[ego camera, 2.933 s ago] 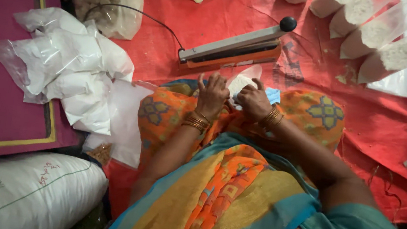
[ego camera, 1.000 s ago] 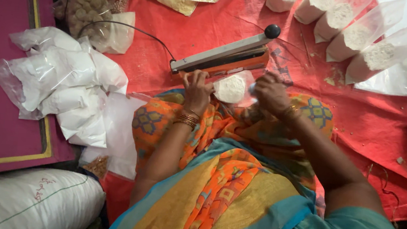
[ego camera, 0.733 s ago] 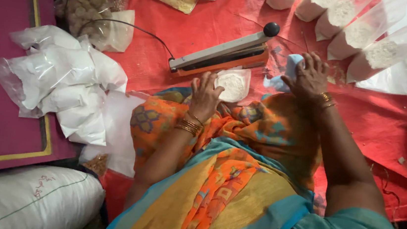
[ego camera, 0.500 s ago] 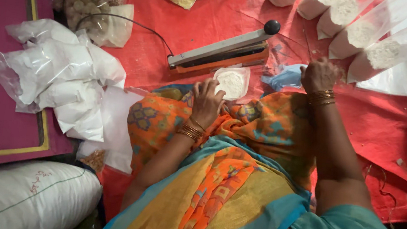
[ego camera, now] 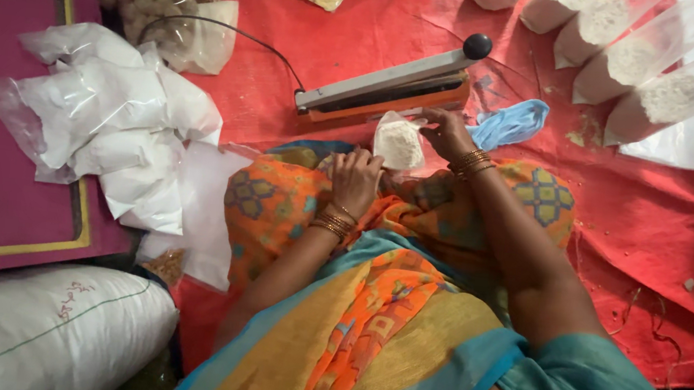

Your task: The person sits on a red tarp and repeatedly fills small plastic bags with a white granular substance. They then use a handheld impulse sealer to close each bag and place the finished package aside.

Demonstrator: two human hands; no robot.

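Nearest the camera is the person's lap, draped in orange, yellow and teal cloth [ego camera: 368, 324], and both forearms reach out over it toward the heat sealer [ego camera: 387, 89], a long grey bar on an orange base with a black knob at its far end. The left hand [ego camera: 355, 179] rests on the patterned cloth just short of the sealer, fingers curled loosely and closed on nothing that can be seen. Beside it, right in front of the sealer's near edge, a small clear bag of white powder [ego camera: 399, 143] stands upright; the right hand [ego camera: 446, 132] pinches its top corner between fingertips, touching the sealer's base. A crumpled blue cloth [ego camera: 508, 123] lies just right of the sealer on the red sheet [ego camera: 642, 215]. Left of the sealer a heap of filled white bags [ego camera: 112, 121] spills over the edge of a magenta board [ego camera: 0, 102], and a large white sack [ego camera: 37, 326] lies nearer. A black cord [ego camera: 235, 36] runs from the sealer's left end. Beyond the sealer, a row of powder-filled bags [ego camera: 632, 57] stands open, well apart.
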